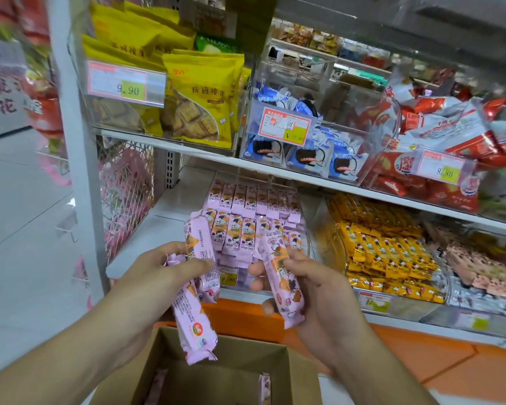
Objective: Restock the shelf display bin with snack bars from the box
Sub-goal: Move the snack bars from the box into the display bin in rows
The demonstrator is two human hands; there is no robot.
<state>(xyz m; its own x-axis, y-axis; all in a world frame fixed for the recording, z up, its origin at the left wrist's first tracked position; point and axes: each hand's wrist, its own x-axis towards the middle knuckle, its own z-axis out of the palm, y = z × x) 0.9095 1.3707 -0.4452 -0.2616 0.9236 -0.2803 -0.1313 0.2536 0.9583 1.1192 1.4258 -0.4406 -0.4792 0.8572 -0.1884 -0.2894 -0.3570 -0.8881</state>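
Note:
My left hand (pixel 161 276) grips a bunch of several pink snack bars (pixel 197 287), which fan out above and below the fist. One single pink bar (pixel 281 276) is held by my right hand (pixel 313 290), thumb on its front, just in front of the clear display bin (pixel 300 211). That bin sits on the lower shelf and holds rows of the same pink bars (pixel 246 211). Below my hands stands the open cardboard box (pixel 292 363), with a few pink bars (pixel 265 387) visible inside.
To the right of the pink bin is a bin of yellow bars (pixel 386 244). The upper shelf (pixel 275 171) overhangs with yellow biscuit bags (pixel 199 97), blue packs (pixel 313 153) and red packs (pixel 438 135). A white upright post (pixel 79 141) stands left; the orange shelf base (pixel 421 349) runs below.

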